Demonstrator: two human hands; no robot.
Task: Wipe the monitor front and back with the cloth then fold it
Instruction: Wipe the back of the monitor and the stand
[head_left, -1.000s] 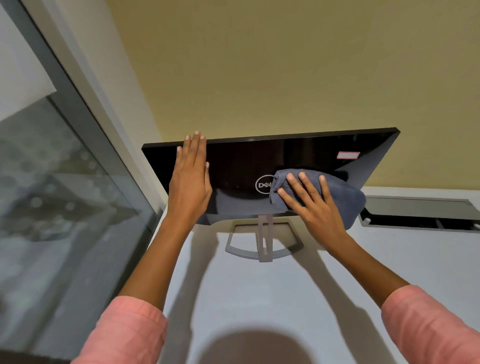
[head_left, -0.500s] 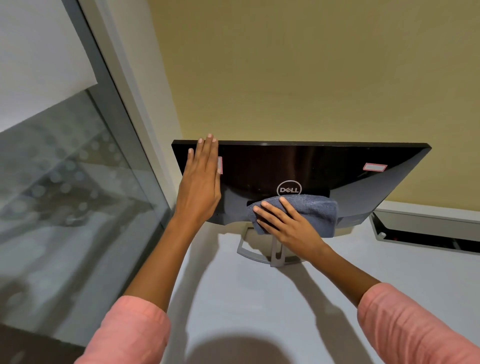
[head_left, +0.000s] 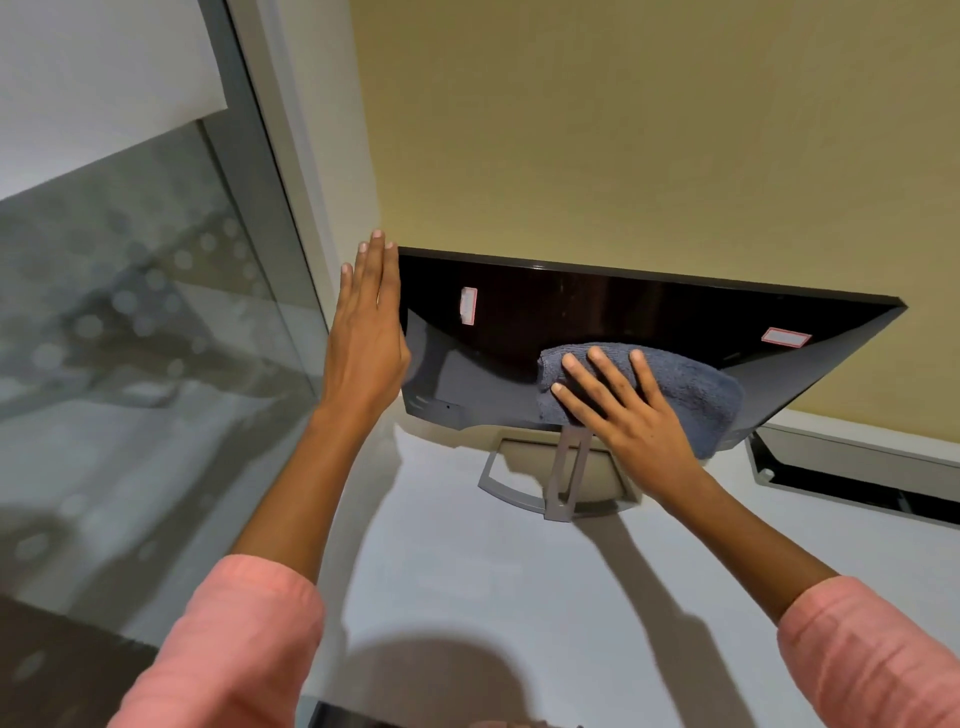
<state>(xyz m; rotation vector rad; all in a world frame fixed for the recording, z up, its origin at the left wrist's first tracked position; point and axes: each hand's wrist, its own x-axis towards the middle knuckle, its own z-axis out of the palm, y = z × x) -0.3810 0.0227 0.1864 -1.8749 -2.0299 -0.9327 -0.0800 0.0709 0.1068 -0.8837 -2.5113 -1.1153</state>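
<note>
The pale bench (head_left: 467, 582) carries the monitor's grey stand (head_left: 563, 480), with a long dark-slotted tray (head_left: 852, 475) lying near it.

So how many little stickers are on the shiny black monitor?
2. One sticker is near the monitor's left end, close to the left hand. The other sticker is near the right end, above the cloth. The cloth and right hand could hide more.

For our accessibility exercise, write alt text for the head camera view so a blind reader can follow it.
A person's right hand presses a grey cloth flat against the glossy black back of a monitor, while the left hand steadies its left edge with straight fingers. The monitor stands on a grey stand on a white desk before a yellow wall.
</note>
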